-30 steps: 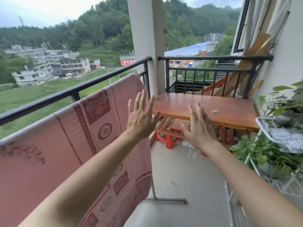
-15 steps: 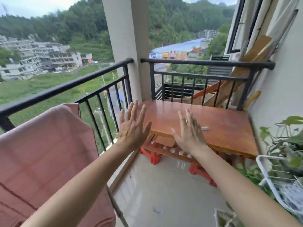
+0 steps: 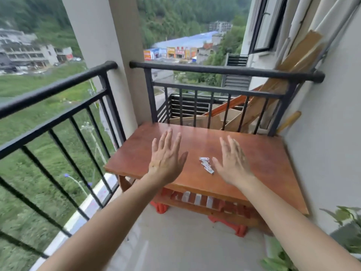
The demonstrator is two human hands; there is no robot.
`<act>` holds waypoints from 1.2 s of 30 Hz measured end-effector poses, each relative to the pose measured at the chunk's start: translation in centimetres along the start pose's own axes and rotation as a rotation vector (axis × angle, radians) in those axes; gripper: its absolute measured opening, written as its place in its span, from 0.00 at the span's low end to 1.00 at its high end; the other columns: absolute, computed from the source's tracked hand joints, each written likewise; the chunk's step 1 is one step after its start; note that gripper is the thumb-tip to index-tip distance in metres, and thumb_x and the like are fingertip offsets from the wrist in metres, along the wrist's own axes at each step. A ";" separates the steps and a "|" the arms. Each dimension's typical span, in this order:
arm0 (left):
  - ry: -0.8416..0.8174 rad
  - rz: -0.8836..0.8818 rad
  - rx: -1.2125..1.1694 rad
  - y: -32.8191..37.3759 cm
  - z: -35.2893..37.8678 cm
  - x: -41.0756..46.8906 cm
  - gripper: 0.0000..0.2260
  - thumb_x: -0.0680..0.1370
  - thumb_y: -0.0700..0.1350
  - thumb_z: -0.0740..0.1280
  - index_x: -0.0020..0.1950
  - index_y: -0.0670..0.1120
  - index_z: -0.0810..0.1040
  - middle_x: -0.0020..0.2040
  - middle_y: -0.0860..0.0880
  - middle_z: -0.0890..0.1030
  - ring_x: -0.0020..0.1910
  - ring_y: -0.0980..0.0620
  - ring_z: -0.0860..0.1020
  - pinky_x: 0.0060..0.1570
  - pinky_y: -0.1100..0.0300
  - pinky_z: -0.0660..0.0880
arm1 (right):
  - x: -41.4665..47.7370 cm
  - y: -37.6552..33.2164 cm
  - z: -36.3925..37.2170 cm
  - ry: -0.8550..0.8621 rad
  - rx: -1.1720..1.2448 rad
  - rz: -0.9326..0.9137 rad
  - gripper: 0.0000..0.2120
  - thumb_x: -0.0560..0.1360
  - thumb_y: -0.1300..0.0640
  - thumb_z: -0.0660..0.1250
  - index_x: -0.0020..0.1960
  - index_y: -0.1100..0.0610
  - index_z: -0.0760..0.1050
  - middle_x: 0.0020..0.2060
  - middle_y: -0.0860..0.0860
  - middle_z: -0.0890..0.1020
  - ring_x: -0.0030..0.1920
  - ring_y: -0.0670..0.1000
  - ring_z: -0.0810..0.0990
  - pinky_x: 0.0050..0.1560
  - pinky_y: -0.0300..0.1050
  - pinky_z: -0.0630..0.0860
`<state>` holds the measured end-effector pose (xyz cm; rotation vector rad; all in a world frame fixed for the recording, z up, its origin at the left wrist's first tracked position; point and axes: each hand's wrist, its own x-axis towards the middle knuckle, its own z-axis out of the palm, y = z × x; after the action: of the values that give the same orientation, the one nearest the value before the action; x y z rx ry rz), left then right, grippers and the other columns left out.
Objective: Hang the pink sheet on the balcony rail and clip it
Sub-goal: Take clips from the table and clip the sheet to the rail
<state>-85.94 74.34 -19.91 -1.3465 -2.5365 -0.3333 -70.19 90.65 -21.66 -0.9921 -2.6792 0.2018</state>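
A small heap of white clips [image 3: 206, 165] lies on the red-brown wooden table [image 3: 273, 165] at the end of the balcony. My left hand [image 3: 166, 159] hovers over the table just left of the clips, fingers spread, holding nothing. My right hand [image 3: 233, 162] hovers just right of them, also spread and empty. The black balcony rail [image 3: 54, 90] runs along the left side, bare in this view. The pink sheet is out of view.
A white pillar [image 3: 109, 55] stands at the corner between the left rail and the end rail [image 3: 224, 71]. Boards and cardboard [image 3: 289, 75] lean beyond the end rail by the right wall. Potted leaves [image 3: 349, 231] sit at the lower right. Red plastic stools [image 3: 234, 227] stand under the table.
My view has swung right and closer to the table; the pink sheet on the left rail has left the frame. Both hands have advanced over the tabletop, either side of the clips.
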 end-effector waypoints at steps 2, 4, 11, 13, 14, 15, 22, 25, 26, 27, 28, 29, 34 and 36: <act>-0.042 0.021 -0.006 -0.1 3.3 2.9 0.29 0.81 0.61 0.47 0.79 0.50 0.49 0.80 0.44 0.45 0.79 0.46 0.43 0.75 0.42 0.46 | 3.0 1.8 2.2 -0.029 -0.004 0.019 0.36 0.81 0.42 0.56 0.81 0.54 0.45 0.80 0.56 0.47 0.80 0.57 0.46 0.78 0.56 0.49; -0.084 0.010 -0.016 -0.2 6.9 5.4 0.29 0.81 0.61 0.47 0.79 0.50 0.49 0.80 0.45 0.45 0.79 0.46 0.44 0.76 0.42 0.47 | 6.1 3.8 4.8 -0.071 -0.007 0.036 0.35 0.81 0.42 0.55 0.81 0.53 0.45 0.80 0.56 0.47 0.80 0.57 0.46 0.77 0.54 0.49; -0.373 -0.180 -0.065 -0.5 22.1 11.2 0.28 0.81 0.60 0.50 0.79 0.50 0.51 0.80 0.45 0.47 0.78 0.46 0.48 0.75 0.46 0.51 | 16.4 10.4 17.1 -0.400 -0.004 0.047 0.31 0.81 0.46 0.57 0.79 0.55 0.53 0.76 0.57 0.61 0.76 0.58 0.61 0.71 0.54 0.64; -0.497 -0.273 -0.097 -0.2 25.9 12.1 0.28 0.82 0.59 0.50 0.79 0.51 0.50 0.80 0.46 0.46 0.78 0.46 0.48 0.74 0.47 0.51 | 18.8 12.2 20.7 -0.519 0.007 0.026 0.24 0.81 0.48 0.58 0.74 0.56 0.62 0.70 0.57 0.69 0.70 0.59 0.68 0.66 0.54 0.69; -0.558 -0.325 -0.118 -0.1 27.7 12.4 0.28 0.82 0.59 0.51 0.79 0.50 0.50 0.80 0.46 0.45 0.78 0.46 0.48 0.74 0.47 0.52 | 19.8 12.9 22.4 -0.578 0.010 0.014 0.22 0.81 0.49 0.58 0.72 0.56 0.66 0.67 0.57 0.72 0.68 0.59 0.70 0.65 0.53 0.71; -0.613 -0.377 -0.133 0.1 29.3 12.6 0.28 0.82 0.59 0.51 0.79 0.50 0.50 0.80 0.46 0.45 0.78 0.46 0.48 0.74 0.47 0.52 | 20.7 13.5 24.0 -0.624 0.012 0.000 0.20 0.81 0.49 0.58 0.70 0.56 0.68 0.64 0.56 0.74 0.66 0.59 0.72 0.63 0.53 0.72; -0.953 -0.622 -0.244 1.7 37.1 11.0 0.27 0.82 0.58 0.48 0.80 0.51 0.49 0.80 0.47 0.42 0.79 0.46 0.44 0.75 0.47 0.50 | 23.5 15.0 31.7 -0.721 0.174 -0.024 0.15 0.80 0.50 0.63 0.64 0.53 0.74 0.58 0.54 0.76 0.58 0.58 0.77 0.51 0.52 0.74; -1.048 -0.608 -0.248 1.9 37.9 9.8 0.27 0.82 0.56 0.48 0.80 0.51 0.48 0.80 0.48 0.40 0.79 0.47 0.41 0.74 0.44 0.53 | 22.5 14.6 33.2 -0.717 0.287 -0.020 0.10 0.80 0.55 0.65 0.60 0.54 0.76 0.54 0.53 0.77 0.53 0.58 0.79 0.45 0.50 0.73; -1.062 -0.595 -0.248 1.8 37.9 9.7 0.27 0.82 0.55 0.49 0.80 0.51 0.47 0.80 0.49 0.39 0.78 0.47 0.41 0.74 0.44 0.54 | 22.2 14.4 33.5 -0.727 0.315 0.001 0.09 0.79 0.56 0.66 0.59 0.55 0.76 0.53 0.53 0.76 0.51 0.58 0.79 0.45 0.50 0.74; -1.077 -0.581 -0.251 1.5 37.9 9.6 0.27 0.82 0.54 0.49 0.80 0.51 0.46 0.80 0.49 0.38 0.78 0.48 0.40 0.74 0.44 0.55 | 22.0 14.2 33.7 -0.734 0.344 0.032 0.09 0.79 0.57 0.66 0.59 0.55 0.75 0.53 0.52 0.76 0.49 0.58 0.80 0.46 0.51 0.75; -1.094 -0.565 -0.258 1.2 37.7 9.8 0.27 0.82 0.52 0.50 0.80 0.52 0.46 0.79 0.50 0.37 0.78 0.48 0.40 0.74 0.44 0.55 | 22.0 13.9 33.8 -0.739 0.369 0.076 0.11 0.79 0.57 0.66 0.60 0.54 0.74 0.54 0.52 0.76 0.49 0.58 0.80 0.49 0.51 0.75; -1.112 -0.551 -0.266 0.8 37.5 10.0 0.27 0.82 0.52 0.50 0.80 0.52 0.46 0.79 0.50 0.37 0.78 0.49 0.40 0.74 0.44 0.54 | 22.0 13.6 33.9 -0.749 0.380 0.125 0.13 0.79 0.57 0.66 0.63 0.54 0.72 0.55 0.52 0.75 0.51 0.57 0.80 0.51 0.50 0.75; -1.058 -0.668 -0.358 -1.6 35.3 10.1 0.26 0.82 0.52 0.52 0.79 0.49 0.52 0.80 0.49 0.46 0.78 0.47 0.48 0.75 0.47 0.54 | 23.0 12.3 33.4 -0.837 0.279 0.219 0.25 0.78 0.59 0.66 0.73 0.55 0.64 0.64 0.57 0.72 0.62 0.60 0.75 0.59 0.49 0.70; -0.983 -0.739 -0.387 -2.5 33.7 9.5 0.26 0.82 0.53 0.53 0.79 0.49 0.53 0.80 0.49 0.47 0.78 0.47 0.49 0.75 0.48 0.55 | 23.3 11.8 33.0 -0.879 0.224 0.252 0.27 0.76 0.60 0.66 0.73 0.52 0.64 0.63 0.58 0.71 0.61 0.60 0.76 0.58 0.48 0.71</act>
<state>-96.96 90.92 -48.85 -0.6400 -3.9455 -0.3522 -89.88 113.74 -50.89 -1.3965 -3.1203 1.2120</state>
